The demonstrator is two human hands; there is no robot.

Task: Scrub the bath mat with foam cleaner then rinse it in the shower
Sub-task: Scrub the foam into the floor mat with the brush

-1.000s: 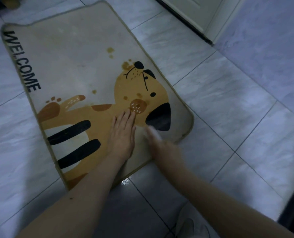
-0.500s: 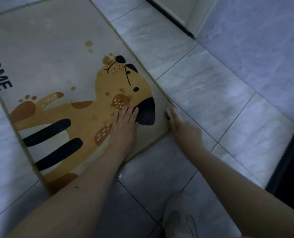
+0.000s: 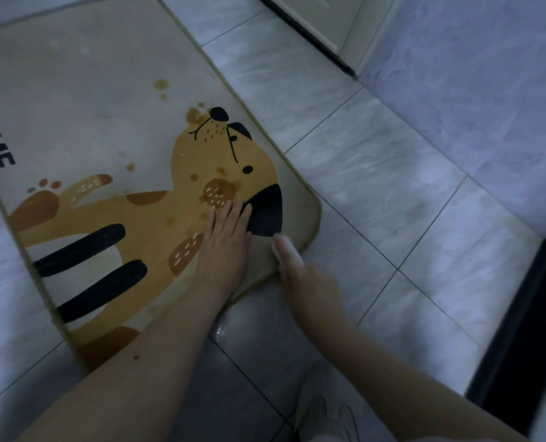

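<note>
A beige bath mat (image 3: 83, 100) w/ a cartoon dog print lies flat on the grey tiled floor (image 3: 376, 186), its near corner by the person's knees. Left hand (image 3: 225, 242) presses palm-down on the mat, fingers straight and close together, tips at the dog's black ear. Right hand (image 3: 300, 275), motion-blurred, sits at the mat's corner edge w/ something white at its tip; finger position can't be told. A pale shoe (image 3: 327, 419) shows at bottom.

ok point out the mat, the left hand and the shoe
mat (image 3: 83, 100): head view, bare beige area
left hand (image 3: 225, 247): head view, back of hand
shoe (image 3: 327, 419): head view, toe
</note>
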